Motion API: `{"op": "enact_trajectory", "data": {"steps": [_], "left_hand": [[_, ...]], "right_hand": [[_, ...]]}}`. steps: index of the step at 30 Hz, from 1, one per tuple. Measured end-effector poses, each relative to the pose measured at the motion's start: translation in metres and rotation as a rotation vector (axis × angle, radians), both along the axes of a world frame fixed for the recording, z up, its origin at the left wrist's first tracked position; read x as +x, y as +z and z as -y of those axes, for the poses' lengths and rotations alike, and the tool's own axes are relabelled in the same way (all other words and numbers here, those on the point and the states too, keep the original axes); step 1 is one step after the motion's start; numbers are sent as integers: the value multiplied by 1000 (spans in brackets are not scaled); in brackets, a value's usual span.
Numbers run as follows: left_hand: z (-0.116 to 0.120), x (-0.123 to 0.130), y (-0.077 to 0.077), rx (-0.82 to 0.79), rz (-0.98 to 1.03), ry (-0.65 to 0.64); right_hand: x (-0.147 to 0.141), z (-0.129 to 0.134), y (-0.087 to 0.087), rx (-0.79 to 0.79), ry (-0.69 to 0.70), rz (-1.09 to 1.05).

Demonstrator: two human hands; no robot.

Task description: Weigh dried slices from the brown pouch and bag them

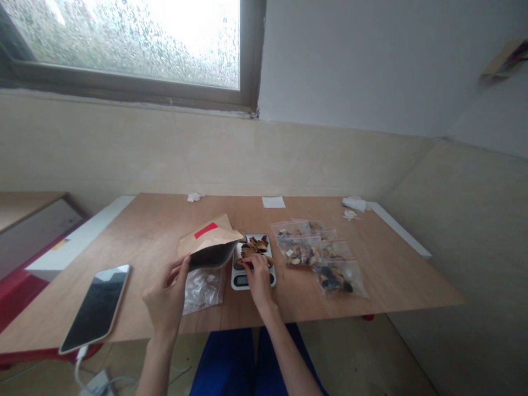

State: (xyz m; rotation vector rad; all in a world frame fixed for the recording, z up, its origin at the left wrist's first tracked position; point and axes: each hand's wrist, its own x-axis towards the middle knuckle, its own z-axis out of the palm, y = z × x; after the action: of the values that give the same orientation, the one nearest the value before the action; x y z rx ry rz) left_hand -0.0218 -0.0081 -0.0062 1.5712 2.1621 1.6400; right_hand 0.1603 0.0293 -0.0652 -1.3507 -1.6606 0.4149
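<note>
Nearest me, my left hand [167,294] pinches the rim of a matte tan pouch [214,234], its dark mouth gaping, a red strip across it. My right hand [259,278] bends its fingers over curled, brown, dark-edged dried slices [256,245] on the white scale [273,280]; whether they grip one, I cannot tell. The pouch partly covers crinkled clear bags [204,289]. Filled zip bags [303,253] lie right, a phone [97,305] left.

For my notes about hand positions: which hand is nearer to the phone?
Left. The left hand holds the paper bag, right of the phone; the right hand is farther right, over the scale.
</note>
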Motion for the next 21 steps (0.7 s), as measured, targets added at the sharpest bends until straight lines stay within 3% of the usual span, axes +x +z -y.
{"op": "enact_trajectory", "data": {"steps": [5,11,15,21], "left_hand": [[0,-2,-1,15,7,-3],[1,-1,0,28,-8,-18],[1,0,0,44,-20,-9],[2,-1,-1,54,-29,-15]], "right_hand": [[-1,-6,-4,56,-67,58],[7,-10,-7,57,-34,7],[15,-7,0,61,-34,-114],[37,-3,14,84,-178,-253]]}}
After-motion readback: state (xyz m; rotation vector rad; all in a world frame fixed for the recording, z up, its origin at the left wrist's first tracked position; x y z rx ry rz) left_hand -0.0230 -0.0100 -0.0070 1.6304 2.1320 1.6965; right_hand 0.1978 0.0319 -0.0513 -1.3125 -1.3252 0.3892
